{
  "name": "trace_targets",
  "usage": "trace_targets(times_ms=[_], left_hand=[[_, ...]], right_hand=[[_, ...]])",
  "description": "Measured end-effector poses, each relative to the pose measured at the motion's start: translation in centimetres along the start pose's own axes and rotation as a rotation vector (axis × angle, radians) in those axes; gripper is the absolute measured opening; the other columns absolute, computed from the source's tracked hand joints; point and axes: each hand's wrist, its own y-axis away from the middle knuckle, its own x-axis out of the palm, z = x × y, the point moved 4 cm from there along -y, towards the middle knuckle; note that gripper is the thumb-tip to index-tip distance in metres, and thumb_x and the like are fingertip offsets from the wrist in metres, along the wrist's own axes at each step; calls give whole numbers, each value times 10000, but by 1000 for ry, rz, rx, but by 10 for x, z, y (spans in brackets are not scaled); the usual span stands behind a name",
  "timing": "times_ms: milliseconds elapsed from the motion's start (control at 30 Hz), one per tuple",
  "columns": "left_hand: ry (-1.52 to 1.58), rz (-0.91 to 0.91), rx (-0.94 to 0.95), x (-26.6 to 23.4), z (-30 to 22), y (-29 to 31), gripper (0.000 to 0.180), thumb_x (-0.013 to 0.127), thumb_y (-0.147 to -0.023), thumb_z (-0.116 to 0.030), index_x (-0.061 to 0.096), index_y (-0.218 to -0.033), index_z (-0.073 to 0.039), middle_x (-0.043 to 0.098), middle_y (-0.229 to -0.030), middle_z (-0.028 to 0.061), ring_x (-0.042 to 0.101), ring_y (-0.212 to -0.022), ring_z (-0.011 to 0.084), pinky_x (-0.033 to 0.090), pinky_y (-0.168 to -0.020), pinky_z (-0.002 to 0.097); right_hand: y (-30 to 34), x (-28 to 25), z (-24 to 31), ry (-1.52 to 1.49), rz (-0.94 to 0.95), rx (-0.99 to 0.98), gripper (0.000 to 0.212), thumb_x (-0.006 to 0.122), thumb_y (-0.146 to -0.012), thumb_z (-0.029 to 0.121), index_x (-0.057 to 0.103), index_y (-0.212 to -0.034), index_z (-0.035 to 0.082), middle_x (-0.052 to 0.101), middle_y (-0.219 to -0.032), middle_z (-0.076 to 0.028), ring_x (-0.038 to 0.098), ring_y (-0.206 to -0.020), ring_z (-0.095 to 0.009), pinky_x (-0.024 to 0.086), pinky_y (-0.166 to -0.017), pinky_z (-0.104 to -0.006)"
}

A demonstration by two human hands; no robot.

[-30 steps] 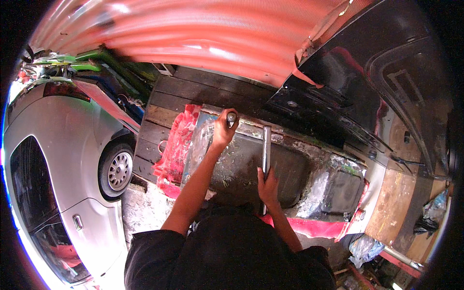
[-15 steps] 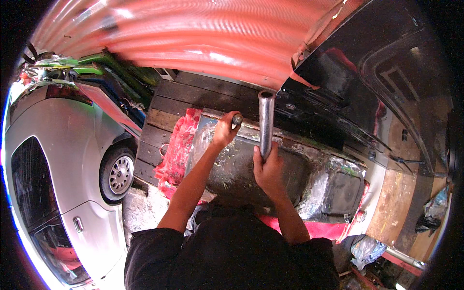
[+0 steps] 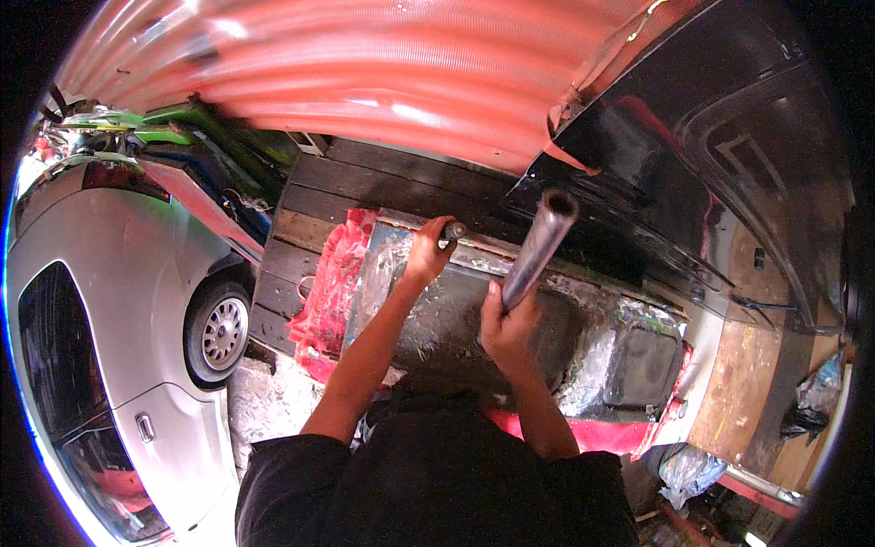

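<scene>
My right hand (image 3: 507,328) is wrapped round the lower end of a thick metal pipe (image 3: 538,251). The pipe is raised and tilted to the right, its hollow end toward me. Closed as well, my left hand (image 3: 427,255) grips a short tool with a round metal end (image 3: 452,232); its lower part is hidden, so I cannot tell its kind. Both hands are over a dark, worn metal panel (image 3: 456,314) with recessed areas and scraped, whitish patches. The tool is at the panel's far edge.
Red cloth (image 3: 321,296) shows under the panel, over dark wooden boards (image 3: 365,178). At left stands a silver car (image 3: 178,301). A black car panel (image 3: 629,164) leans at the right, beside a red corrugated sheet (image 3: 383,64). Plastic bags (image 3: 690,474) lie at lower right.
The pipe's far end has swung to the right, from upright to slanted. My left hand has stayed near the panel's far edge with the tool.
</scene>
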Motion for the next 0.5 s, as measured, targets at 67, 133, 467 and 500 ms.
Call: trace_targets(times_ms=[67,133,467,500], left_hand=[[-18,12,-2,5,0,3,460,708,-678,29,584,-1116,-36,645,-1026,181,617,-955,379,500,-832,418],[-76,5,-33,3,11,5,475,711,-669,31,589,-1123,-33,643,-1036,185,613,-963,382,500,-846,421],[174,-311,-157,-49,44,17,317,727,-745,-3,598,-1033,-35,675,-930,118,659,-845,191,516,-740,314],[215,-331,-157,-53,45,20,266,727,-765,6,579,-982,-39,650,-889,75,611,-817,145,496,-752,293]], right_hand=[[9,27,-43,128,0,-4,355,601,-929,291,501,-1084,-12,615,-742,-244,623,-660,-433,480,-566,-492],[17,56,-85,242,350,348,360,565,-948,296,501,-1092,-27,612,-769,-283,614,-690,-464,475,-573,-522],[77,23,-119,153,184,507,382,539,-965,355,535,-1010,-24,614,-746,-251,620,-690,-435,456,-575,-496],[78,16,-121,204,172,478,362,555,-960,351,522,-944,-9,621,-744,-209,642,-692,-376,473,-594,-450]])
